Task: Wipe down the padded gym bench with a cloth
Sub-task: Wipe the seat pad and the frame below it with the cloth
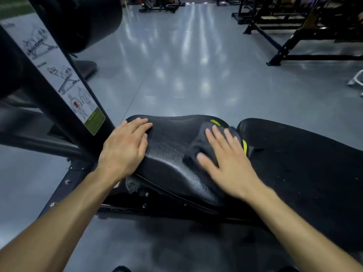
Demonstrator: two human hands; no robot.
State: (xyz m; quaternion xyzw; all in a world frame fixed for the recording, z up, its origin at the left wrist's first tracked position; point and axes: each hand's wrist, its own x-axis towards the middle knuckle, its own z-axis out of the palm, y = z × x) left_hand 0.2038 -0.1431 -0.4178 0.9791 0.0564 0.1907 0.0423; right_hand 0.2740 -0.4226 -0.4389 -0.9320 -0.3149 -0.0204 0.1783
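Head view, looking down on a gym bench. At far left, a black steel upright rises on a slant and carries a white instruction decal with line drawings and a green panel at its lower end. Beside it lies the seat pad, black, pebble-grained vinyl with rounded, slightly raised edges and a piped seam along its near side. The left hand, its bare forearm extended from the lower left corner, rests palm down on the pad's left edge; fingers lie together, barely curled over the rim, grasping nothing. The cloth, dark grey and soft, is bunched at the pad's right edge beside yellow-green trim marks. The right hand, its forearm entering from the lower right corner, presses flat on the cloth with fingers spread and extended; its outline is blurred. To the right, apart by a narrow gap, lies the longer back pad, black, smooth and flecked with pale specks. Grey glossy floor surrounds the bench.
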